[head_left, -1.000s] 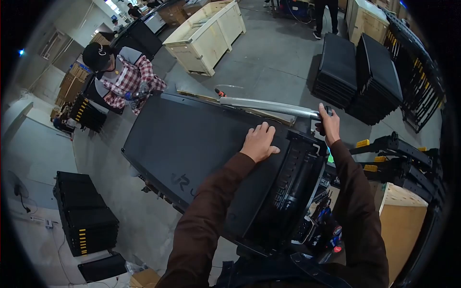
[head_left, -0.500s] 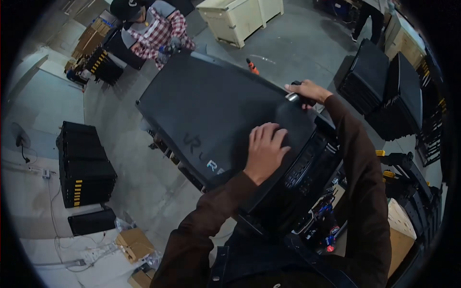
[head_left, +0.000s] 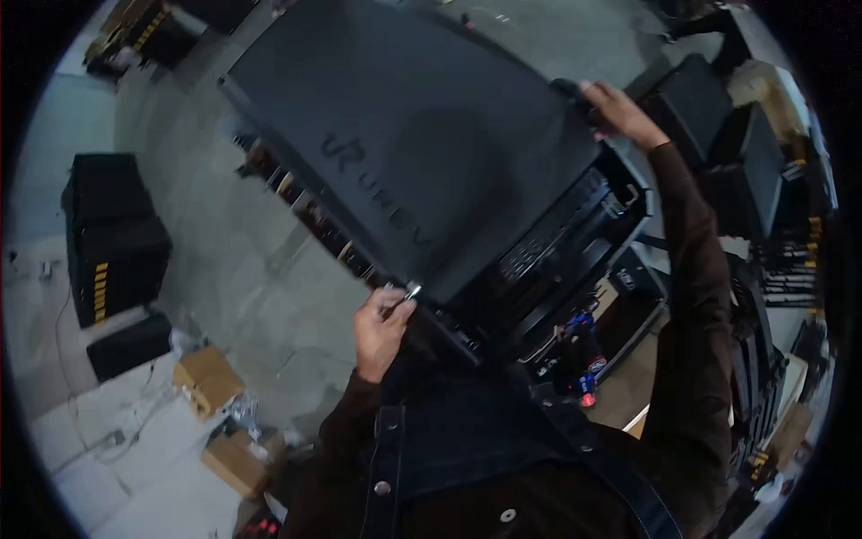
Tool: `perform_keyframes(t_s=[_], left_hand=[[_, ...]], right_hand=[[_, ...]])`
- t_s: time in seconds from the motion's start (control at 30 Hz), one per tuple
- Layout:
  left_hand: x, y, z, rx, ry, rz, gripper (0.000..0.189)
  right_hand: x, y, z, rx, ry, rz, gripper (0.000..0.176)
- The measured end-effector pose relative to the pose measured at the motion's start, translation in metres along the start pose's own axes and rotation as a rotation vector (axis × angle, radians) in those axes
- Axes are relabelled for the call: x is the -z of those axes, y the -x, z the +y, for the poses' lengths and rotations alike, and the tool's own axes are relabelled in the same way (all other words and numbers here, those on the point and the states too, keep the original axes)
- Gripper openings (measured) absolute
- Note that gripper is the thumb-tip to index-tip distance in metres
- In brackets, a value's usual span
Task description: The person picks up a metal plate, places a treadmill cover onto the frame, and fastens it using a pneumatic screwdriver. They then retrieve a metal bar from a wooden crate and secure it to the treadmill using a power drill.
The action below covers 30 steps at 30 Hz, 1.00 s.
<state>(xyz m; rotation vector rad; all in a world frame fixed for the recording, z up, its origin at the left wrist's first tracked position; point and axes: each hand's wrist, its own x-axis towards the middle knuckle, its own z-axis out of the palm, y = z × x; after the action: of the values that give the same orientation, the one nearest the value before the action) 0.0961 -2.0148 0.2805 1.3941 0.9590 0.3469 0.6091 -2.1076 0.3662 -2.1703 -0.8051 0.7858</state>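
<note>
A large black panel (head_left: pixel 431 135) with a raised logo and lettering lies flat in front of me, on top of a dark frame with open machinery along its left side. At the panel's near left corner, my left hand (head_left: pixel 379 331) is closed, its thumb and fingers pinching a small shiny metal piece (head_left: pixel 412 291) too small to name. My right hand (head_left: pixel 621 115) is at the panel's right corner, blurred, with its fingers curled round a dark tool (head_left: pixel 569 88). Part of that tool is hidden by the fingers.
A black open case (head_left: pixel 633 278) with blue and red tools stands below on the right. Stacks of black panels (head_left: pixel 687 108) stand at the right, with more black stacked units (head_left: pixel 117 234) at the left. Cardboard boxes (head_left: pixel 208 382) sit on the floor at lower left.
My left hand has left the panel's top and come to its near left corner, where it pinches a shiny piece. The view has tilted down, and the co-worker is mostly out of frame.
</note>
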Motion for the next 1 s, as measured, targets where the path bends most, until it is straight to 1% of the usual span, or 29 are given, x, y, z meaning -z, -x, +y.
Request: perform_keyframes(t_s=[0.03,0.07,0.1,0.13,0.17,0.2,0.23,0.27,0.3,0.37,0.43,0.47,0.5,0.53,0.57,0.6,0.63,0.67,0.7,0.73,0.8,0.87,0.9,0.97,1.0], left_hand=[[-0.006,0.001,0.005,-0.014,0.007,0.041,0.016],[-0.012,0.002,0.01,-0.043,0.019,0.085,0.016],[-0.014,0.004,0.007,-0.163,-0.099,0.137,0.017],[-0.012,0.003,-0.008,-0.228,-0.198,0.168,0.017],[-0.015,0.003,-0.004,-0.292,-0.316,0.183,0.017],[-0.015,0.005,0.003,-0.346,-0.437,0.212,0.017],[-0.016,0.003,0.005,-0.384,-0.428,0.203,0.017],[-0.014,0.004,0.007,-0.38,-0.494,0.189,0.017],[-0.015,0.006,0.009,-0.362,-0.571,0.174,0.017],[-0.013,0.008,0.003,-0.383,-0.554,0.13,0.016],[-0.014,0.011,0.0,-0.174,-0.134,0.046,0.013],[-0.016,0.015,0.002,-0.176,-0.147,0.032,0.013],[-0.018,0.022,0.006,-0.137,-0.111,0.016,0.013],[-0.018,0.027,0.007,-0.096,-0.074,0.002,0.013],[-0.018,0.029,-0.002,-0.106,-0.037,-0.005,0.014],[-0.025,0.032,-0.002,-0.102,-0.04,-0.009,0.014],[-0.03,0.037,0.0,-0.151,-0.143,-0.018,0.015],[-0.035,0.041,0.001,-0.204,-0.245,-0.028,0.016],[-0.039,0.042,-0.008,-0.202,-0.251,-0.031,0.016],[-0.042,0.04,-0.024,-0.195,-0.242,0.001,0.015],[-0.047,0.041,-0.019,-0.184,-0.246,0.038,0.015],[-0.046,0.046,-0.007,-0.238,-0.281,0.064,0.014],[-0.047,0.045,0.003,-0.233,-0.289,0.071,0.014],[-0.043,0.048,0.018,-0.373,-0.431,0.038,0.015],[-0.044,0.045,0.021,-0.36,-0.448,0.037,0.015]], right_hand=[[-0.001,0.015,-0.012,-0.052,0.032,0.054,0.08],[0.002,0.009,0.009,-0.021,0.047,0.1,0.079],[0.005,0.014,0.014,-0.053,-0.044,0.055,0.08],[0.009,0.032,-0.004,-0.135,-0.073,0.007,0.079],[0.005,0.031,0.004,-0.167,-0.057,0.047,0.071],[0.001,0.034,0.006,-0.16,-0.085,0.058,0.067],[0.0,0.033,0.007,-0.157,-0.118,0.055,0.064],[0.003,0.028,0.007,-0.147,-0.122,0.08,0.064],[0.003,0.024,0.01,-0.145,-0.192,0.057,0.061],[0.003,0.028,0.012,-0.148,-0.333,-0.027,0.055],[0.014,0.041,0.015,-0.119,-0.307,-0.012,0.054],[0.017,0.048,0.017,-0.085,-0.262,-0.012,0.054],[0.021,0.057,0.027,-0.093,-0.276,-0.003,0.054],[0.027,0.068,0.04,-0.058,-0.196,-0.058,0.054],[0.033,0.077,0.05,-0.019,-0.109,-0.114,0.054],[0.034,0.094,0.048,-0.06,-0.075,-0.096,0.053],[0.033,0.098,0.056,-0.069,-0.082,-0.099,0.053],[0.032,0.1,0.066,-0.045,0.044,-0.042,0.049],[0.03,0.1,0.073,-0.019,0.169,0.017,0.046],[0.029,0.1,0.079,-0.019,0.165,0.019,0.046],[0.021,0.097,0.088,0.032,0.186,0.157,0.045],[0.013,0.095,0.104,0.013,-0.163,0.193,0.042],[0.008,0.092,0.106,0.003,-0.281,0.239,0.037],[0.003,0.092,0.113,0.046,-0.39,0.322,0.035],[0.001,0.094,0.112,0.03,-0.428,0.341,0.033]])
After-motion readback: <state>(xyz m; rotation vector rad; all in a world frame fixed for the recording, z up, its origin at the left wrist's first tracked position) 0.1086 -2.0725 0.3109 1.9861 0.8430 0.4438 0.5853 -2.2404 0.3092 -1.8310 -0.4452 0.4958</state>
